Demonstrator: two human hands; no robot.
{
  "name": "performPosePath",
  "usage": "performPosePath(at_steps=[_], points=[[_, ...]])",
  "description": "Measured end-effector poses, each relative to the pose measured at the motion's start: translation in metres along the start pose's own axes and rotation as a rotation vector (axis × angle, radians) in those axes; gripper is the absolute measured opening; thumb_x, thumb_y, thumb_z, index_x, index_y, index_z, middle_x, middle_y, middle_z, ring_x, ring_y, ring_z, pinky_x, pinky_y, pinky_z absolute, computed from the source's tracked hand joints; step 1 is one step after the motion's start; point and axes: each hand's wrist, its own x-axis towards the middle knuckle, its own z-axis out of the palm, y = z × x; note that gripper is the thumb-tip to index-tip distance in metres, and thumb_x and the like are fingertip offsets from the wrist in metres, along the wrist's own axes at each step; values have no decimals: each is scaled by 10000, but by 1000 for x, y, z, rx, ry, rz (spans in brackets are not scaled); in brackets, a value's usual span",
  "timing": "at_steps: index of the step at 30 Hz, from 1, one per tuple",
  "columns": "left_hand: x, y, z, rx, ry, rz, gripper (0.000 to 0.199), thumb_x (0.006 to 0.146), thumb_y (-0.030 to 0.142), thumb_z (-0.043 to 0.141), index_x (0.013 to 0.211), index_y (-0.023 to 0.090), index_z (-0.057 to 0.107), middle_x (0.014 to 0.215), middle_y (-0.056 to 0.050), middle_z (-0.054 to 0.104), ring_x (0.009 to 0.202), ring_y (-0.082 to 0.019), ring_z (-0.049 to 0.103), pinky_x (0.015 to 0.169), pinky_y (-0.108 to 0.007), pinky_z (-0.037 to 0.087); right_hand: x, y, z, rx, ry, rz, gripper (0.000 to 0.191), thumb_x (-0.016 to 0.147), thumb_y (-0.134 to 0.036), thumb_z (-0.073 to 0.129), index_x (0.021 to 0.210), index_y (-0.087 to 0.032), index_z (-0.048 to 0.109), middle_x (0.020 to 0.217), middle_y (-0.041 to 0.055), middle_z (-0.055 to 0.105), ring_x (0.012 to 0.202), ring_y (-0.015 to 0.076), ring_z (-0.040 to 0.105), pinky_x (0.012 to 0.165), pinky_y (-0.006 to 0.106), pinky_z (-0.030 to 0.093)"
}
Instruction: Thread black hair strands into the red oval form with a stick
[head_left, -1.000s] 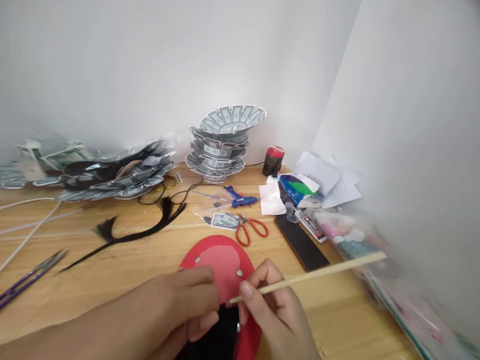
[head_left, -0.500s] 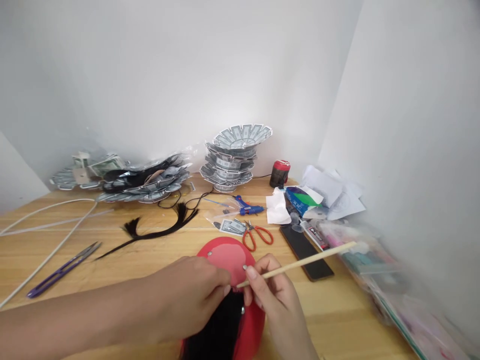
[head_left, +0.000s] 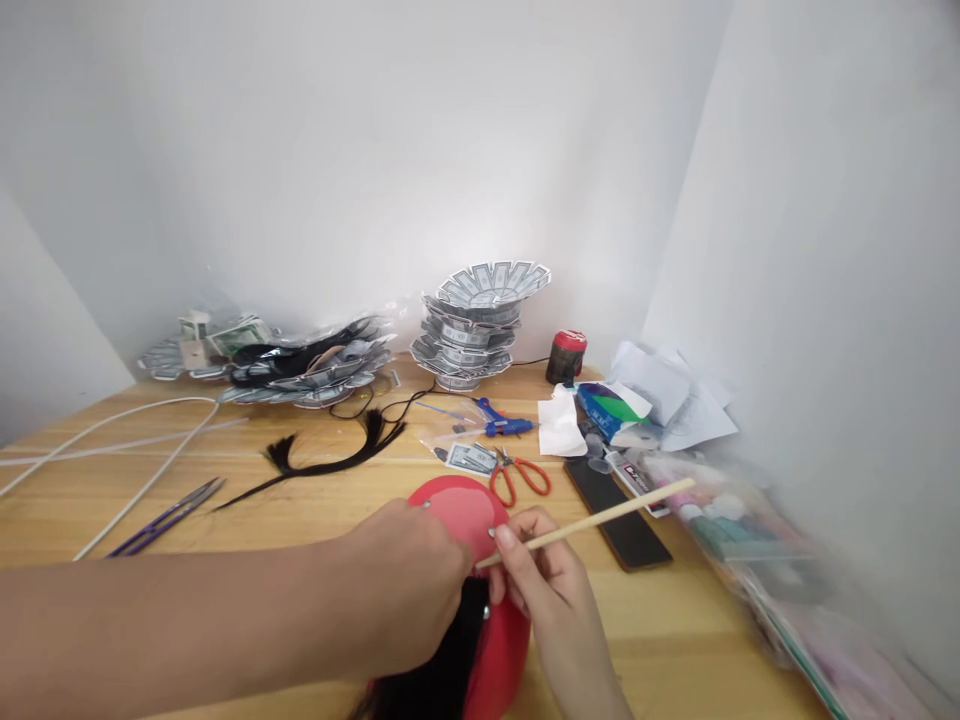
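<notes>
My right hand (head_left: 551, 590) pinches a thin pale wooden stick (head_left: 607, 514), whose lower end reaches the middle of a red disc (head_left: 506, 655). The disc has a pinker round patch (head_left: 459, 512) near its top and small silvery dots. Black hair-like strands (head_left: 431, 680) lie over the lower part of the disc. My left hand (head_left: 409, 585) is closed at the disc's middle, beside the stick's tip; what its fingers hold is hidden.
Red-handled pliers (head_left: 517, 475), a blue glue gun (head_left: 504, 420) and a black phone (head_left: 619, 515) lie beyond the disc. Purple snips (head_left: 165, 520) and a black hair strip (head_left: 322, 465) are left. Stacked paper bowls (head_left: 472, 335) stand behind; plastic bags (head_left: 757, 560) lie right.
The view has shifted slightly, so the table items appear farther right. My left hand has turned a little, with its forearm higher. The stick is still in my right hand.
</notes>
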Motion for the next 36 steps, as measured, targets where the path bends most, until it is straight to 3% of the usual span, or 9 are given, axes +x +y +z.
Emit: performPosePath(at_steps=[3,9,14,19,21,24,28,36], points=[[1,5,-7,108,-103,59,153,732,42,642,687,153,738,621,-63,726,441,-224,624,360,-335,217,1,-1,1,22,0,10,395,875,-562,660,732,-218,529,510,-68,548,459,95,369,480,242,251],[-9,10,-6,193,-124,65,145,768,36,640,820,135,732,695,-57,744,520,-230,677,410,-332,287,0,-2,1,57,11,35,415,860,-580,669,728,-218,515,481,-71,555,434,80,298,466,239,214],[-27,-4,10,108,69,129,166,799,49,654,909,171,679,800,-32,732,634,-220,687,528,-327,434,-1,-2,1,56,29,40,403,868,-562,674,738,-213,520,498,-63,574,442,75,342,468,229,234],[-36,-20,28,28,188,224,189,790,14,586,798,202,602,931,-9,677,617,-173,617,517,-334,430,-4,-1,3,48,51,40,407,887,-562,652,742,-205,523,508,-72,546,461,73,363,476,216,260],[-36,-24,36,-49,254,275,199,830,21,516,800,201,596,1050,-18,690,657,-170,631,576,-328,458,-4,0,4,49,53,18,415,886,-575,646,741,-205,526,515,-74,537,464,75,366,477,218,268],[-34,-28,47,-370,332,269,259,885,27,430,916,206,613,1210,-8,692,808,-160,690,713,-267,504,-4,1,3,43,58,11,419,884,-589,639,747,-211,524,533,-73,534,476,81,374,487,219,285],[-31,-30,58,-786,448,259,303,932,32,398,1051,198,621,1180,-40,706,1008,-141,692,889,-183,504,-8,-1,1,21,55,69,420,881,-606,636,783,-210,536,555,-66,556,490,83,394,493,216,290],[-26,-39,69,-967,472,245,274,999,88,398,971,224,635,1075,7,719,993,-95,686,928,-136,479,-12,-7,6,61,178,148,438,769,-630,745,732,-225,581,532,-46,618,457,97,443,582,245,429]])
